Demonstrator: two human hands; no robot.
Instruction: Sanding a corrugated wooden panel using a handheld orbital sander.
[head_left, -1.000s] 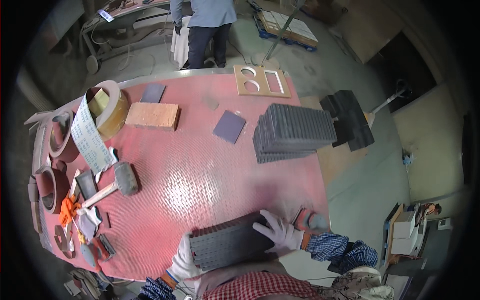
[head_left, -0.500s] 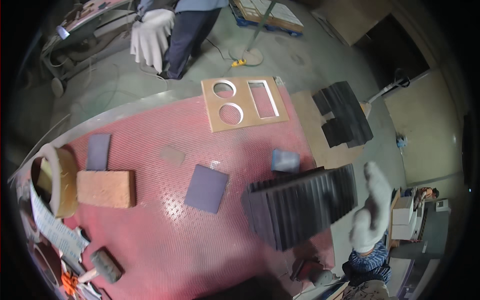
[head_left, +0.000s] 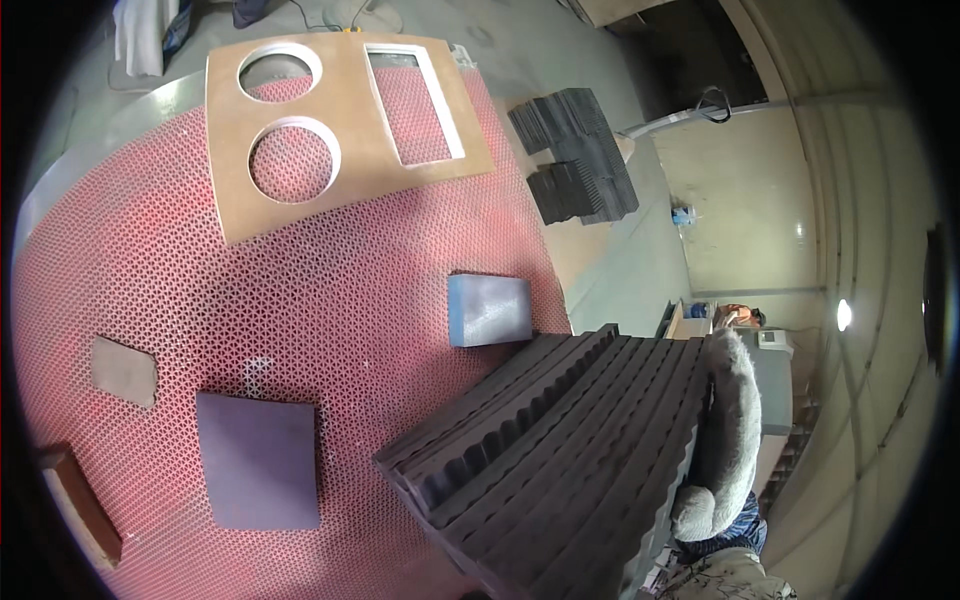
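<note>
A white glove covers my right hand (head_left: 722, 440), which lies along the right end of a row of black ridged pieces (head_left: 560, 460). Its fingers are stretched out flat against that end, and the thumb bends in by the lower corner. The pieces stand packed side by side at the lower right of a table covered with red mesh matting (head_left: 380, 300). Just behind them sits a block with a blue side (head_left: 490, 311). My left hand is out of view.
A dark square sheet (head_left: 258, 462), a small brownish piece (head_left: 124, 371) and a brick (head_left: 82, 508) lie leftward. A tan panel (head_left: 358, 120) with two round holes and a rectangular opening lies at the far edge. More black ridged pieces (head_left: 595, 140) stand beyond the table.
My view has shifted closer and to the right. My right hand, apart from the black ridged pieces before, now rests against their right end.
</note>
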